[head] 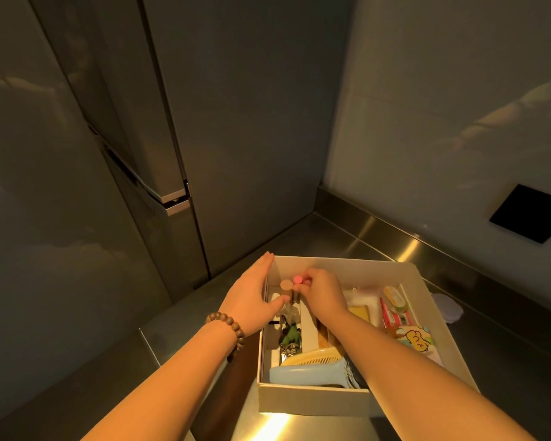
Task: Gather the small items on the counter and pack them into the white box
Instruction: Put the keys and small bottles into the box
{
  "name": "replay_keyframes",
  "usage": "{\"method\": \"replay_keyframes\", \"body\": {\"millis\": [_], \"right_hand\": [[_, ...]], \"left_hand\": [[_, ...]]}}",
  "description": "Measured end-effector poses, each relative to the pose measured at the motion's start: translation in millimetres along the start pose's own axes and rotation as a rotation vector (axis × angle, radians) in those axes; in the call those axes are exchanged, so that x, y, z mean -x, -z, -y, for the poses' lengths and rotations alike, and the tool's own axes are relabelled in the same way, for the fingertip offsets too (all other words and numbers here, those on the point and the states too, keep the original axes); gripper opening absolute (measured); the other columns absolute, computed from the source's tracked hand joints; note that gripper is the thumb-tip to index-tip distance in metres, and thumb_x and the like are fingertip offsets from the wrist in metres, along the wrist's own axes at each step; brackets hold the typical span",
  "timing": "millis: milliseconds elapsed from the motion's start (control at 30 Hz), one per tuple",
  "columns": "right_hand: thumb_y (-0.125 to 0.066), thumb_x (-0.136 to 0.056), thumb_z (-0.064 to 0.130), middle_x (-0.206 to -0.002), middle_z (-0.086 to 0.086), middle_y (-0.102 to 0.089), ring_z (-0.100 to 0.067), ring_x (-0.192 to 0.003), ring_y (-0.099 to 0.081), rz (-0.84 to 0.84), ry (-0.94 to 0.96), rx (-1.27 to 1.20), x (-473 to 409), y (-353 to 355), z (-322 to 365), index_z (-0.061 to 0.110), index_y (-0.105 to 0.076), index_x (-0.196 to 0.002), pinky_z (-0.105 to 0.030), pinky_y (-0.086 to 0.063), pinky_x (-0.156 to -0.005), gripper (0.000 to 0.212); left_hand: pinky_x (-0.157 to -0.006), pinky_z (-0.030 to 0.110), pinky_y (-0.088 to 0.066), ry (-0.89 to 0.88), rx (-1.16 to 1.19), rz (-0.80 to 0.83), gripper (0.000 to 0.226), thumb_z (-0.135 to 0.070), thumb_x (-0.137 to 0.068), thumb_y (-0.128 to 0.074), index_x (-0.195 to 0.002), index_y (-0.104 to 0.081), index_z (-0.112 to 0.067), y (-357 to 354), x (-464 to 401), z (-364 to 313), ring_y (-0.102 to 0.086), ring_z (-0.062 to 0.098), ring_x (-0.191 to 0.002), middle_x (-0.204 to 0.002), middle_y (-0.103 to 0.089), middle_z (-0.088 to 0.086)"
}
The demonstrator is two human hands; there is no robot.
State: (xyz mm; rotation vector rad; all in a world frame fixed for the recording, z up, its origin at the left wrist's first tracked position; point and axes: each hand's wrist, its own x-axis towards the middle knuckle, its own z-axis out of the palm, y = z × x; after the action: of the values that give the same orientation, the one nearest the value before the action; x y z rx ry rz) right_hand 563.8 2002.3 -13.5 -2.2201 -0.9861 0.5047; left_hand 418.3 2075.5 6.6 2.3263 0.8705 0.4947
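The fingers (303, 283) of the right hand (323, 292) are pinching closed around a small pink-capped tube (297, 278), holding it upright just beside a beige-capped tube (286, 284) at about 11 o'clock inside the white box (312, 404). The left hand (252, 294) is lying flat and open against the left wall of the box, its thumb reaching in toward the tubes; it is gripping nothing.

The risk here is tipping — both tubes are standing on narrow ends, so a careless release or a brush from the thumb could be knocking one onto the other. Pushing on the wall may also be sliding the box, since the steel counter (178, 338) looks smooth.

The box is shallow and open, sitting on the counter in front of the person, and it is already quite full: a pale blue comb (306, 375) at 6 o'clock, a red packet (395, 316) and a cartoon pouch (415, 340) at 3 o'clock. A pale round thing (450, 308) is lying outside at 3 o'clock — possibly still to pack.
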Motion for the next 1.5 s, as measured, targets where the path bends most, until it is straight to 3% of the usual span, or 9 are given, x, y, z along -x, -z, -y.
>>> {"method": "replay_keyframes", "body": {"millis": [167,267,367,633,800,1033,1167,1333,1500], "right_hand": [[-0.066,-0.088,0.03,-0.092,-0.002,-0.066,-0.018,-0.087,-0.061,-0.021,-0.039,0.016,6.4,9.3,2.8,0.015,-0.066,-0.099,-0.029,-0.052,-0.076,0.019],[-0.067,-0.087,0.034,-0.106,0.001,-0.064,-0.016,-0.097,-0.06,-0.021,-0.017,-0.11,18.0,25.0,3.7,0.017,-0.062,-0.114,-0.016,-0.046,-0.065,0.032],[-0.066,-0.087,0.031,-0.115,0.001,-0.064,-0.014,-0.105,-0.06,-0.048,0.056,-0.137,34.3,52.5,3.0,0.019,-0.06,-0.122,-0.021,-0.049,-0.08,0.037],[-0.057,-0.093,0.031,-0.15,0.002,-0.036,-0.017,-0.138,-0.033,-0.349,0.119,0.01,100.9,146.7,-52.2,0.022,-0.048,-0.138,-0.038,-0.03,-0.113,0.046],[-0.056,-0.094,0.031,-0.153,-0.005,-0.032,-0.021,-0.141,-0.028,-0.448,-0.048,0.043,164.9,209.7,-130.2,0.019,-0.046,-0.139,-0.034,-0.024,-0.112,0.048],[-0.057,-0.093,0.035,-0.151,-0.008,-0.034,-0.021,-0.142,-0.026,-0.547,-0.321,0.09,252.2,261.7,-255.4,0.017,-0.046,-0.139,-0.032,-0.021,-0.114,0.051],[-0.061,-0.091,0.034,-0.148,-0.014,-0.038,-0.028,-0.14,-0.028,-0.528,-0.417,0.175,277.2,279.6,-319.2,0.012,-0.049,-0.136,-0.032,-0.019,-0.113,0.052],[-0.053,-0.089,0.051,-0.156,-0.013,-0.019,-0.029,-0.145,-0.01,-0.434,-0.585,0.411,282.6,295.6,-384.1,0.026,-0.036,-0.145,-0.044,-0.017,-0.116,0.063],[-0.043,-0.095,0.046,-0.159,-0.018,-0.004,-0.039,-0.145,0.0,-0.401,-0.735,0.421,268.2,299.8,-426.7,0.027,-0.032,-0.147,-0.048,-0.01,-0.118,0.056]], "left_hand": [[-0.102,0.031,-0.035,0.001,-0.004,0.021,0.085,-0.043,-0.079,-0.065,-0.146,-0.014,-0.03,4.4,1.2,-5.0,-0.035,0.015,-0.131,-0.148,-0.03,-0.005],[-0.109,0.033,-0.021,-0.019,-0.053,0.018,0.083,-0.047,-0.081,-0.06,-0.147,-0.014,-0.027,7.4,3.3,-15.0,-0.029,0.016,-0.135,-0.15,-0.028,-0.004],[-0.109,0.03,-0.004,-0.044,-0.073,-0.023,0.075,-0.05,-0.085,-0.052,-0.146,-0.017,-0.025,7.2,4.6,-35.0,-0.02,0.016,-0.14,-0.152,-0.025,-0.003],[-0.113,0.033,-0.009,-0.271,-0.089,0.029,0.072,-0.046,-0.087,-0.051,-0.146,-0.022,-0.017,-34.8,1.1,-132.1,-0.021,0.017,-0.14,-0.152,-0.027,0.003],[-0.109,0.032,-0.024,-0.411,-0.032,0.109,0.07,-0.049,-0.088,-0.049,-0.145,-0.025,-0.017,-101.1,15.8,-219.8,-0.03,0.019,-0.136,-0.15,-0.031,0.005],[-0.109,0.033,-0.026,-0.562,-0.032,0.273,0.071,-0.05,-0.086,-0.05,-0.144,-0.026,-0.018,-214.5,60.3,-306.3,-0.032,0.022,-0.134,-0.148,-0.033,0.006],[-0.112,0.033,-0.02,-0.548,-0.143,0.356,0.075,-0.052,-0.086,-0.048,-0.147,-0.02,-0.018,-275.4,67.0,-321.0,-0.024,0.022,-0.138,-0.152,-0.025,0.006],[-0.115,0.039,-0.013,-0.483,-0.341,0.398,0.085,-0.059,-0.082,-0.045,-0.148,-0.01,-0.02,-332.0,62.8,-316.1,-0.006,0.025,-0.142,-0.156,-0.012,0.008],[-0.115,0.047,-0.004,-0.4,-0.462,0.391,0.092,-0.071,-0.079,-0.034,-0.148,0.002,-0.021,-358.8,48.6,-307.5,0.007,0.03,-0.142,-0.156,0.004,0.01]]}}
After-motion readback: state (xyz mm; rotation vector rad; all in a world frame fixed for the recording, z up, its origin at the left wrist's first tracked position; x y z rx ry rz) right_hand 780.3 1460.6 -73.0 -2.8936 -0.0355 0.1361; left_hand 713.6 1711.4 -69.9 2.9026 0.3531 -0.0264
